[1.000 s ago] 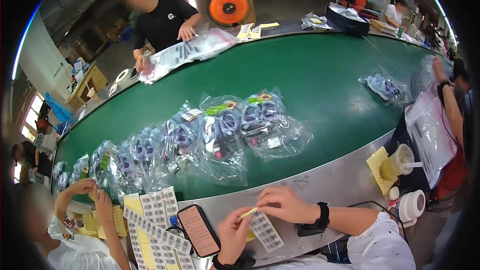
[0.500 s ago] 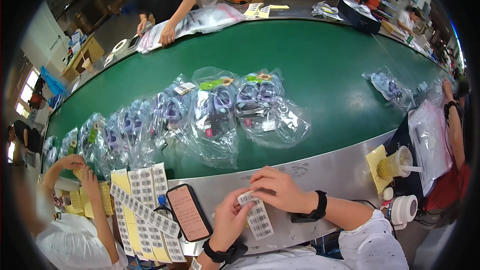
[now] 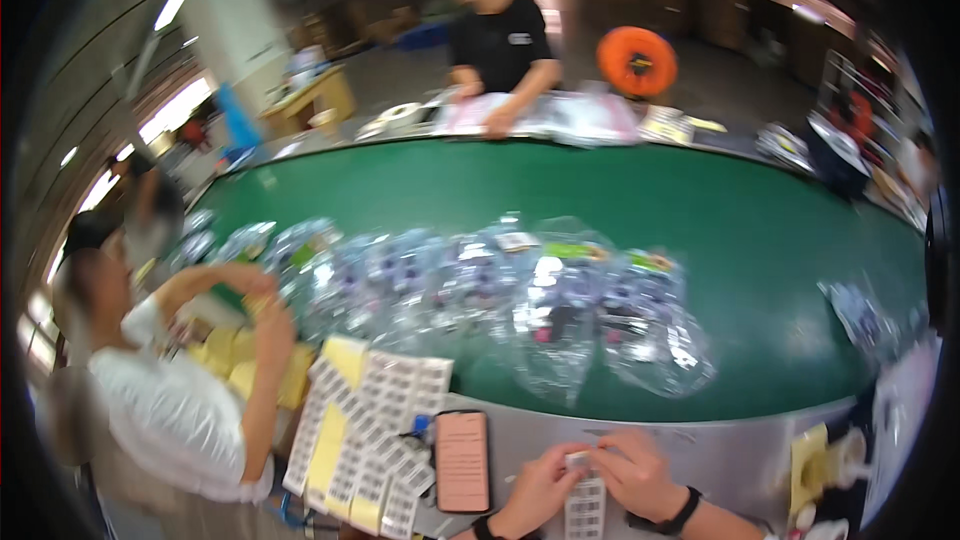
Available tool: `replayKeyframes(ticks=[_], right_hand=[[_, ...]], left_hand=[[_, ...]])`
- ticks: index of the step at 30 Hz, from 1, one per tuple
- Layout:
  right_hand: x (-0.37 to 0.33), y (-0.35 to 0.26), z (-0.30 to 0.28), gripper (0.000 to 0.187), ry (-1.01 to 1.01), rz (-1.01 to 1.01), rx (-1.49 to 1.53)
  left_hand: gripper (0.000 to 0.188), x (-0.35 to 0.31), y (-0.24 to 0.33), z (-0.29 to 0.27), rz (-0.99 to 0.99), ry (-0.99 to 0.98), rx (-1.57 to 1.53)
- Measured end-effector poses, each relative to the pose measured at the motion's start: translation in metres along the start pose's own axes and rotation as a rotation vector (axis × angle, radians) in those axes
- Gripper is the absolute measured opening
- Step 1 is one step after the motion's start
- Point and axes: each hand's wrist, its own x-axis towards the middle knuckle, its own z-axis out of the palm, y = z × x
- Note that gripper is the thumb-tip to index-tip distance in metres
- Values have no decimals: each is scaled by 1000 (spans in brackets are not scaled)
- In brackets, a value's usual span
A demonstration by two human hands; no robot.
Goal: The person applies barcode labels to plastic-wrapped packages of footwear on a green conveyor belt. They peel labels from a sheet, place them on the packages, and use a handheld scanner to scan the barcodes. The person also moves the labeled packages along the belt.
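Above the metal edge at the near side, my left hand (image 3: pixel 543 492) is closed around a strip of white barcode stickers (image 3: pixel 584 513). My right hand (image 3: pixel 634 476) pinches at the top end of the same strip, fingertips meeting those of the left. Whether a sticker has come off between them is too blurred to tell. Left of my hands lies a phone (image 3: pixel 462 462) with a lit screen. Beside it, several sheets of barcode stickers (image 3: pixel 405 385) overlap. Beyond, a row of blue and purple shoes in clear plastic bags (image 3: pixel 560 315) runs across the green belt.
On the left a person in a white top (image 3: pixel 180 420) works close by at the green belt (image 3: pixel 760 240). Another person in black (image 3: pixel 505 45) handles plastic bags across it. At right are a drink cup (image 3: pixel 848 460) and another bagged item (image 3: pixel 862 320).
My view has swung left and up, so the scene sits lower and farther right, and blurred. Both hands stay together on the sticker strip. The person on the left has raised their arms.
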Motion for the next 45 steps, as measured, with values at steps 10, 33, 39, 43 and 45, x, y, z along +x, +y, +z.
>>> replayKeyframes(ticks=[10,33,39,43,45], right_hand=[[-4,-28,-12,16,-95,101,13],[-2,-2,-6,17,-46,70,-45],[43,21,-58,9,53,155,151],[95,128,-113,22,584,445,500],[107,196,-119,44,690,625,448]], left_hand=[[39,-2,-8,10,231,14,-130],[54,8,3,-3,34,-133,-62],[50,17,-25,-5,-26,8,-520],[49,24,-13,11,7,16,-399],[48,27,-10,13,17,-11,-415]])
